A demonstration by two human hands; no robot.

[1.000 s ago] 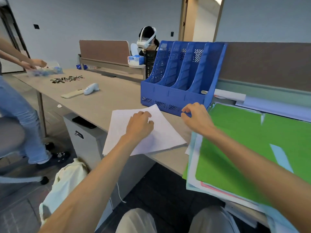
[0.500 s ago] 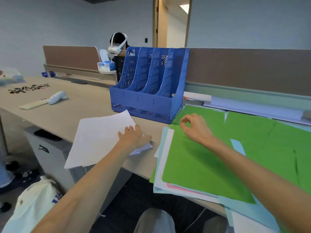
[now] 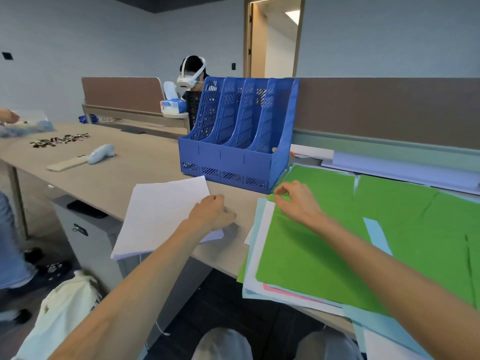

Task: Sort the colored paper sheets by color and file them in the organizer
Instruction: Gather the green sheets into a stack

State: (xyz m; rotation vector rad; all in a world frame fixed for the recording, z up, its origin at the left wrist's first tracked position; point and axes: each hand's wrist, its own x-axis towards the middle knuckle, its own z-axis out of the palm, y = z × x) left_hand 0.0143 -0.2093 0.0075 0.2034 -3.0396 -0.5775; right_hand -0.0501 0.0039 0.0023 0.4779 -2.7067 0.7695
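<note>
- Our right hand (image 3: 298,201) pinches a corner of the green sheet (image 3: 324,250) beside the organizer (image 3: 239,157); sheets beneath may drag along (they lie loose).
- Our left hand (image 3: 211,213), fingers bent, grip unclear, rests on white sheets (image 3: 161,216) overhanging the surface (image 3: 145,165); they could slide.

The person's two hands, the left hand (image 3: 211,213) and the right hand (image 3: 298,201), are bare above the desk (image 3: 145,175). Both forearms are bare along all their visible length, from the wrists over the desk back to the lower edge of the picture. They look long and slim, and the wide lens broadens them toward that edge. The fingers are too soft in focus to tell fine detail. Below the desk's front edge are two knees in pale trousers, the left knee (image 3: 223,344) and the right knee (image 3: 327,345). The cloth is light grey to off-white, plain and smooth, with soft folds over each knee.
</note>
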